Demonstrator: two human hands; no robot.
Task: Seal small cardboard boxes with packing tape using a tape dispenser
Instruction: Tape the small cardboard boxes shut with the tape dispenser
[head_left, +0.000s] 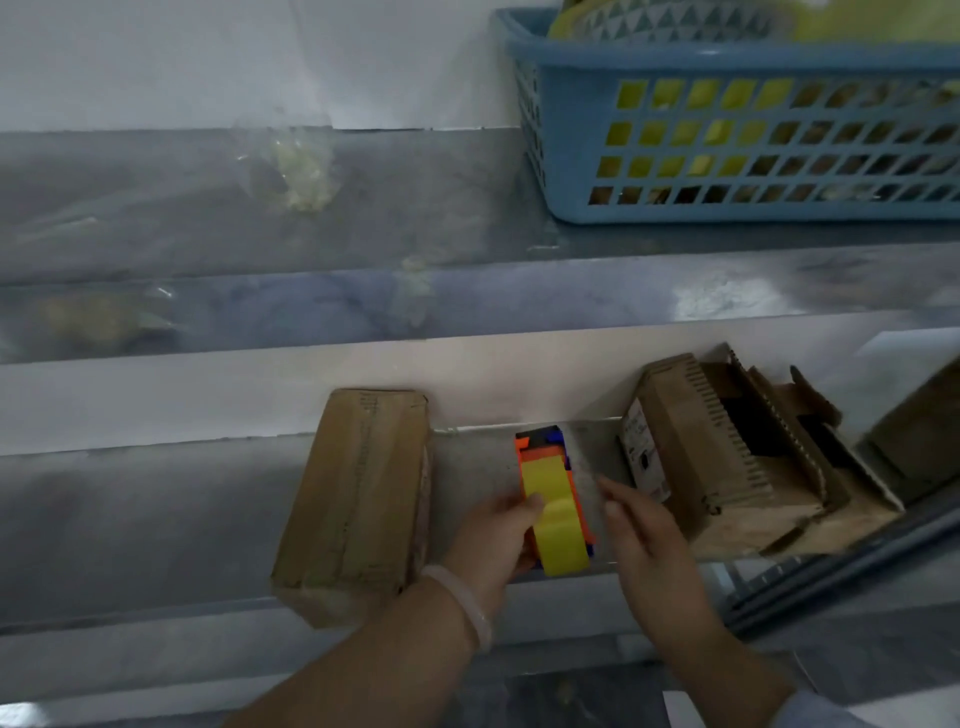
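Observation:
An orange and blue tape dispenser with a yellow tape roll rests on the grey marble step between two boxes. My left hand grips its left side, thumb on the yellow tape. My right hand hovers just right of it, fingers spread, holding nothing. A closed brown cardboard box wrapped in tape lies to the left. On the right an opened cardboard box with serrated flaps lies tilted, a white label on its end.
A blue plastic basket holding yellow items stands on the upper step at the top right. Grey marble ledges rise like stairs behind the boxes. Another brown box edge shows at the far right.

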